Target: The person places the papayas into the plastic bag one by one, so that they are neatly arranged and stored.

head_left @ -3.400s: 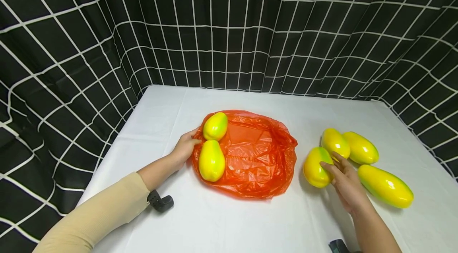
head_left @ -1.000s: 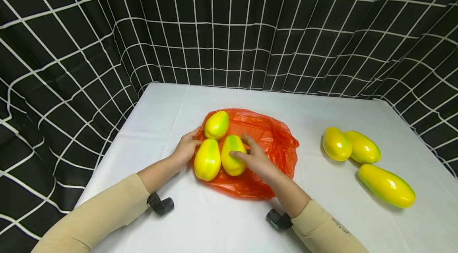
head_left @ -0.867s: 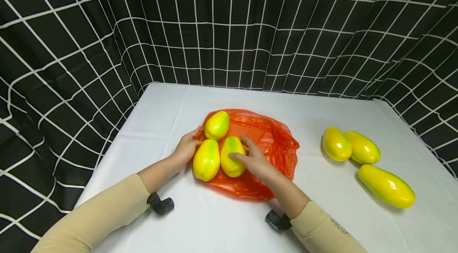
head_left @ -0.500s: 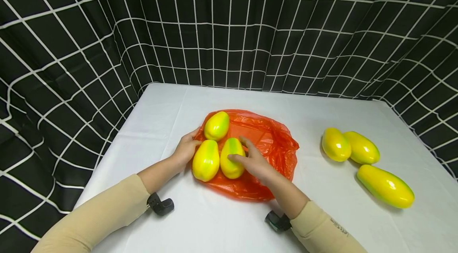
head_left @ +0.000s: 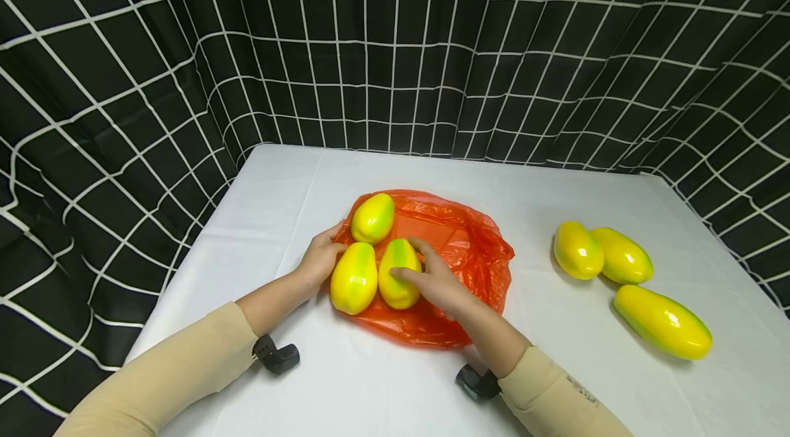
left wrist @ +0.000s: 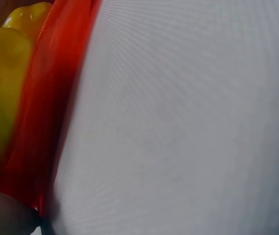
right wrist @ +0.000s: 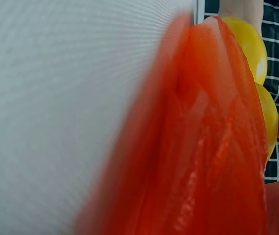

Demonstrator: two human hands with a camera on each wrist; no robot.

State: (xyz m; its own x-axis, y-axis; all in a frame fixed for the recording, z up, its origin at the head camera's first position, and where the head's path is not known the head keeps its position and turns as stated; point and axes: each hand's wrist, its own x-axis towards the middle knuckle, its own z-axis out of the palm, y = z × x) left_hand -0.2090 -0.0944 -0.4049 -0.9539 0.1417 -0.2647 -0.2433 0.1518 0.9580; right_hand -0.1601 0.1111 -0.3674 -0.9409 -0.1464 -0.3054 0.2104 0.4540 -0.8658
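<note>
A red plastic bag (head_left: pixel 444 234) lies with its mouth spread in the middle of the table. Its left rim is pinched by my left hand (head_left: pixel 319 257). Inside the bag my right hand (head_left: pixel 437 280) grips a yellow-green papaya (head_left: pixel 398 289), thumb on top and fingers along its far right side. Just left of it, close to the rim, sits another papaya (head_left: pixel 354 282); a third papaya (head_left: pixel 373 219) lies behind them. The left wrist view shows the red bag wall (left wrist: pixel 56 88) beside the fruit. In the right wrist view the bag (right wrist: pixel 203 137) hides most of the papayas.
To the right on the white table (head_left: pixel 555 368) are three more papayas: two side by side, one papaya (head_left: pixel 579 250) against another papaya (head_left: pixel 623 256), and a longer papaya (head_left: pixel 663 322) in front. A black curtain with a white grid (head_left: pixel 395 46) surrounds the table.
My right hand has carried a papaya from the right-hand group leftward into the bag. Over the last second it shifted slightly toward the near left. My left hand has kept its place at the rim.
</note>
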